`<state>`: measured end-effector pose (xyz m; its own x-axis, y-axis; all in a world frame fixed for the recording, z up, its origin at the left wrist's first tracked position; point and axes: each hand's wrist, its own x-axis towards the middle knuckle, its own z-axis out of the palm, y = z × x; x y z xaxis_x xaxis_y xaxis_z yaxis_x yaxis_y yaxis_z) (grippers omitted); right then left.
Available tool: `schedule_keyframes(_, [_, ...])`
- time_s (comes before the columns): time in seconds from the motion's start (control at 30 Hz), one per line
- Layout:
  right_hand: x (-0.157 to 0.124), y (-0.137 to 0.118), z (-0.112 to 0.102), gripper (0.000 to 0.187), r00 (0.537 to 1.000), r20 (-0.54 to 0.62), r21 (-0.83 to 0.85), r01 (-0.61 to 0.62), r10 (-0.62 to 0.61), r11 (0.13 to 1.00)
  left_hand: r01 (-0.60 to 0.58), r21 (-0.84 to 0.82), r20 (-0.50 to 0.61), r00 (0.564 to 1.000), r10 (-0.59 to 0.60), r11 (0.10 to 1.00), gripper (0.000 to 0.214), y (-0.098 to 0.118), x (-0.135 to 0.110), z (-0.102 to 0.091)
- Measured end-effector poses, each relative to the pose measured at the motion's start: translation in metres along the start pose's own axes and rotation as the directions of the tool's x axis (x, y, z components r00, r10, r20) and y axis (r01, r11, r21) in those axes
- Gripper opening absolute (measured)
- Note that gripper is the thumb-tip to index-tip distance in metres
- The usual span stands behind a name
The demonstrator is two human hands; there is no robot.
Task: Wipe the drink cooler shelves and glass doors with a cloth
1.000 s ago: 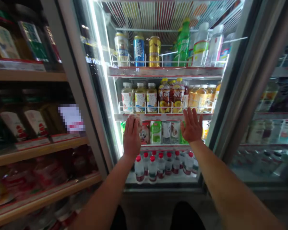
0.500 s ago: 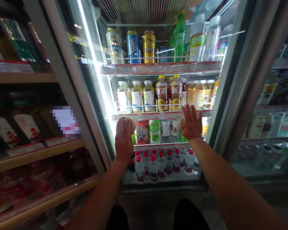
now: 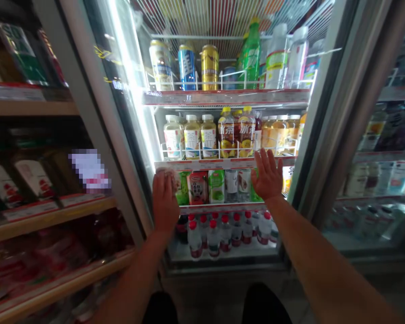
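Note:
A lit drinks fridge stands in front of me behind a glass door, whose right frame is metal. My left hand presses a pale, crumpled cloth against the lower left of the glass. Fingers spread, my right hand lies flat on the glass at the right and holds nothing. Behind the hands are green cartons, a red drink pack and clear bottles. Bottles of tea with yellow caps stand one shelf higher.
Cans and a green bottle fill the upper shelf. Small red-capped bottles stand at the bottom. Wooden shelves with bottles run along the left. Another fridge section is on the right. My knees show below.
My left hand has slid left across the glass with the cloth, uncovering more of the green carton. My right hand stays in nearly the same place.

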<state>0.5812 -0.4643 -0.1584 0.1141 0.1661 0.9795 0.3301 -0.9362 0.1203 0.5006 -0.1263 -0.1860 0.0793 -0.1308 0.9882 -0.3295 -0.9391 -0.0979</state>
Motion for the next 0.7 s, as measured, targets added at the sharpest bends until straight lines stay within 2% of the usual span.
schedule_keyframes(0.07, [0.0,0.0,0.0,0.066,1.0,-0.001,0.005,0.003,-0.003,1.0,-0.023,-0.017,0.076,0.997,0.025,1.0,0.063,0.004,-0.028,-0.002])
schedule_keyframes(0.13, [0.0,0.0,0.0,0.066,1.0,-0.001,0.01,0.002,-0.002,1.0,-0.04,-0.009,0.095,0.995,0.041,0.999,0.065,0.0,-0.034,-0.004])
schedule_keyframes(0.27, [0.0,0.0,0.0,0.066,1.0,-0.024,0.007,0.006,-0.005,1.0,-0.004,0.006,-0.003,1.0,0.004,1.0,0.062,-0.021,0.01,-0.005])
schedule_keyframes(0.33, [0.0,-0.001,0.0,0.067,1.0,-0.025,0.0,0.011,-0.011,1.0,0.01,0.017,-0.057,0.998,-0.009,1.0,0.06,-0.025,0.022,-0.005])
schedule_keyframes(0.4, [0.0,-0.001,0.0,0.067,1.0,-0.027,-0.008,0.014,-0.014,1.0,0.018,0.016,-0.042,0.999,-0.017,1.0,0.06,-0.018,0.01,-0.006])
schedule_keyframes(0.5, [0.0,-0.001,0.0,0.066,0.999,-0.035,-0.017,0.013,-0.013,1.0,-0.002,-0.016,0.073,0.997,0.003,1.0,0.065,-0.003,-0.033,-0.007])
schedule_keyframes(0.57, [0.0,-0.001,0.0,0.066,0.999,-0.036,-0.011,0.014,-0.014,1.0,-0.038,-0.025,0.141,0.989,0.041,0.999,0.068,0.0,-0.047,-0.008])
schedule_keyframes(0.63, [0.0,0.0,0.0,0.066,0.999,-0.039,-0.005,0.014,-0.014,1.0,-0.037,-0.026,0.118,0.992,0.04,0.999,0.068,-0.005,-0.034,-0.008])
schedule_keyframes(0.7, [-0.001,0.0,0.001,0.067,0.999,-0.043,-0.004,0.014,-0.014,1.0,-0.012,-0.025,0.041,0.999,0.013,1.0,0.067,-0.013,-0.003,-0.007])
